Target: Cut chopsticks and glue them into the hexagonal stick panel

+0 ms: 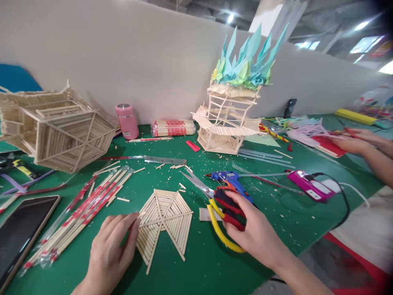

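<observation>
1. The green worktop (184, 280) is strewn with craft materials, and a flat stick panel (161, 219) is laid on it, between the two hands; all places below are given from this panel.
2. Well beyond the panel to the left, a large stick model (73, 135) is set on its side, its spoked face turned outward.
3. Beyond the panel to the right, an upright stick tower (222, 131) is topped with blue and green folded paper.
4. To the far left of the panel, a dark phone (26, 233) is partly cut off by the view's edge.
5. Nearer on that side, wrapped sticks (81, 213) are spread at a slant.
6. Just right of the panel, the right hand (253, 229) is curled around the red-and-black handles of scissors (204, 188), whose blades are pointed past the panel's far right edge; a yellow handle (218, 230) is seen below it.
7. At the panel's left edge, the left hand (112, 246) is closed in a pinch, and a stick piece (142, 213) is held at its fingertips.
8. Beyond the panel to the right, a blue glue gun (229, 179) is laid down.
9. Left of the panel, a short offcut (123, 199) is left loose.
</observation>
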Tool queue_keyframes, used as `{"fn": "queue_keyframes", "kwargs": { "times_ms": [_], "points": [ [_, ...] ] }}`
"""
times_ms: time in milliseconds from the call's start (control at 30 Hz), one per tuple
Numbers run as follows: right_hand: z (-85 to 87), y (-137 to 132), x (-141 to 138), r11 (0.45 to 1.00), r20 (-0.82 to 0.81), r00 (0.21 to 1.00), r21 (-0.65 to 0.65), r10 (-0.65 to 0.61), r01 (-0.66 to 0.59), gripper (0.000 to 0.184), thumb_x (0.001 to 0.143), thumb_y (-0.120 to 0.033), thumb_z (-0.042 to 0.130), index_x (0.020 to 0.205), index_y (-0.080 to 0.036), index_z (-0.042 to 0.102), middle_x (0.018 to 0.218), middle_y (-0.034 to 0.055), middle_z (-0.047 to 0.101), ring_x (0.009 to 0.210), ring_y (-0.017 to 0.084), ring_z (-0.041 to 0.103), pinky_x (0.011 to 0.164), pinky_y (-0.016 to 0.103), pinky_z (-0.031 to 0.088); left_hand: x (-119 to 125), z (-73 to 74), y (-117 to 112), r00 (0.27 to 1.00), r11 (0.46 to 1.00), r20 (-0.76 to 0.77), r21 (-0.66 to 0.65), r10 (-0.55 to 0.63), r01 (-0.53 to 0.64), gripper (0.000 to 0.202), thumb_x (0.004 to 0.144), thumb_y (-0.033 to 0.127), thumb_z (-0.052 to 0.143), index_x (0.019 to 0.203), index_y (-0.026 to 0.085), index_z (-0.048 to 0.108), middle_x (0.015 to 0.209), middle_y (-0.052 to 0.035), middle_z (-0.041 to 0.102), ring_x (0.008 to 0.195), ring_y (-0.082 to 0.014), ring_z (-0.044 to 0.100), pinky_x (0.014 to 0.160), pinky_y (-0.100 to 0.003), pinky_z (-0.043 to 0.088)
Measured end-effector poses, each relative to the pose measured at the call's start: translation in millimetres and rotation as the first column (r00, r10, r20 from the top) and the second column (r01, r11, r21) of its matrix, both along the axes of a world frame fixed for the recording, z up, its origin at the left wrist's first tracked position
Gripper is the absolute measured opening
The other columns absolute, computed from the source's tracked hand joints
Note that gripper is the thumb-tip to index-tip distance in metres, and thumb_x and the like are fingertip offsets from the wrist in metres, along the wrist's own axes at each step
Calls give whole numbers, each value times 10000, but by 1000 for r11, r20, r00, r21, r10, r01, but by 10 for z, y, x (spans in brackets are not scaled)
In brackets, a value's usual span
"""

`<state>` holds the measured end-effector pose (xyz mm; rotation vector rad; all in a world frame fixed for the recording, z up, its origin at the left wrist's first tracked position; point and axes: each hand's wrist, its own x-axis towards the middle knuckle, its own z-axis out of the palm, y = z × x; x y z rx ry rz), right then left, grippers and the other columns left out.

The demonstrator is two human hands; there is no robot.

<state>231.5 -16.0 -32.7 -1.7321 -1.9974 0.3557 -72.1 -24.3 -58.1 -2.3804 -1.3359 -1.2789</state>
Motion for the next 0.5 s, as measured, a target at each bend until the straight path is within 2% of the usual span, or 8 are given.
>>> {"fn": "queue_keyframes", "kwargs": {
  "times_ms": [167,333,433,500],
  "points": [
    [25,57,23,999,-83,996,-39,23,-26,503,722,-279,514,1209,-176,439,1171,111,596,988,236,624,817,384,541,-8,13,-5,998,998,4,12,69,-69,131,796,41,554,911,105,550,733,-54,590,625,-111,522,596,-222,430],
    [74,70,-40,999,-126,992,-29,28,-32,496,728,-279,544,1205,-180,451,1170,109,592,1003,242,613,836,397,532,4,59,-72,997,997,23,0,77,-77,177,797,38,542,956,112,560,759,-54,598,640,-108,552,612,-205,442],
    [91,14,-204,998,-191,979,-6,67,-70,497,728,-252,553,1208,-179,443,1136,105,606,944,222,639,811,370,547,97,112,-144,988,995,126,-28,95,-92,187,796,60,541,959,142,582,748,-36,610,630,-104,576,596,-181,455],
    [91,-38,-338,995,-222,970,19,100,-98,502,734,-231,548,1218,-179,427,1129,110,605,914,216,649,772,355,563,216,166,-177,958,987,270,-151,98,-58,151,788,115,564,916,179,613,727,-13,626,588,-99,581,559,-172,463]
  ]
}}
